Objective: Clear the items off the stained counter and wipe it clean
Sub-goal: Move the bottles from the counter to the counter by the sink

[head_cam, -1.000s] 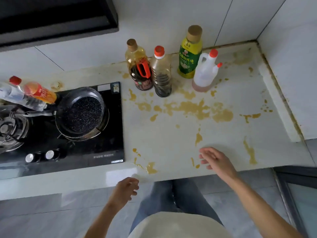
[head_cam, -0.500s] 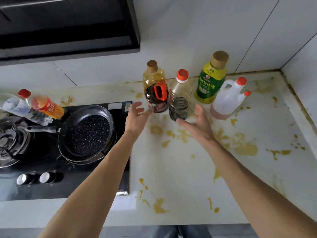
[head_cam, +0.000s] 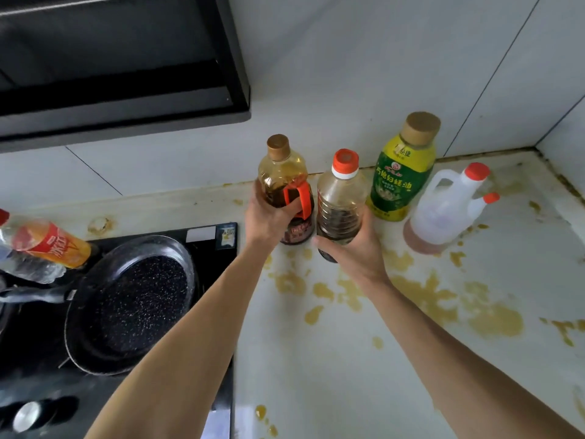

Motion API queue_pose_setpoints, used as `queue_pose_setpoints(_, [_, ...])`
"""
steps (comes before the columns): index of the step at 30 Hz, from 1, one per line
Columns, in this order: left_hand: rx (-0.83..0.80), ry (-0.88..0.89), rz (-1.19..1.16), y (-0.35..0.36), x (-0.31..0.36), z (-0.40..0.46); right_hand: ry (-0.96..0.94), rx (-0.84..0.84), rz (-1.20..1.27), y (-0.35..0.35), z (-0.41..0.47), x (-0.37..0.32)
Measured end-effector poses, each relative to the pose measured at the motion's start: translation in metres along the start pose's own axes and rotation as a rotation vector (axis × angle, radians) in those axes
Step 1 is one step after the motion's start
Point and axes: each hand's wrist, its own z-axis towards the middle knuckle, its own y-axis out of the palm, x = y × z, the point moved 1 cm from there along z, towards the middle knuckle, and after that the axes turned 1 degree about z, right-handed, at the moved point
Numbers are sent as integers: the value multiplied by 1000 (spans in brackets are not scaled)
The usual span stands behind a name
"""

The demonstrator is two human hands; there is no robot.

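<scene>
Left hand (head_cam: 269, 217) grips the red-handled bottle (head_cam: 283, 185); right hand (head_cam: 354, 248) grips the dark-filled bottle (head_cam: 340, 198), yellow-stained counter (head_cam: 316, 359) at six o'clock.

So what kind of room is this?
Most likely a home kitchen: a black frying pan sits on a gas stove under a range hood, and bottles of oil and sauce line a tiled, stained counter.

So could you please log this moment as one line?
left hand: grips handled bottle | right hand: grips red-capped bottle | counter: stained, unwiped
</scene>
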Motion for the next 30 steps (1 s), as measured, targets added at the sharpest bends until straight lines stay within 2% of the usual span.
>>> queue_pose_setpoints(8, [78,1,-13,6,1,-7,5,70,-114,2,2,0])
queue_pose_setpoints(14, [111,34,-58,-19,23,-36,38,59,-162,-24,-16,-16])
queue_pose_setpoints(21, [30,34,-1,-64,49,-102,113,64,-205,-74,-78,-53])
queue_pose_setpoints(26, [-75,-46,62,-97,35,-168,187,24,-239,-105,-133,-65])
queue_pose_setpoints(30, [-80,-137,58,-120,16,-222,242,-20,-278,-120,-174,-69])
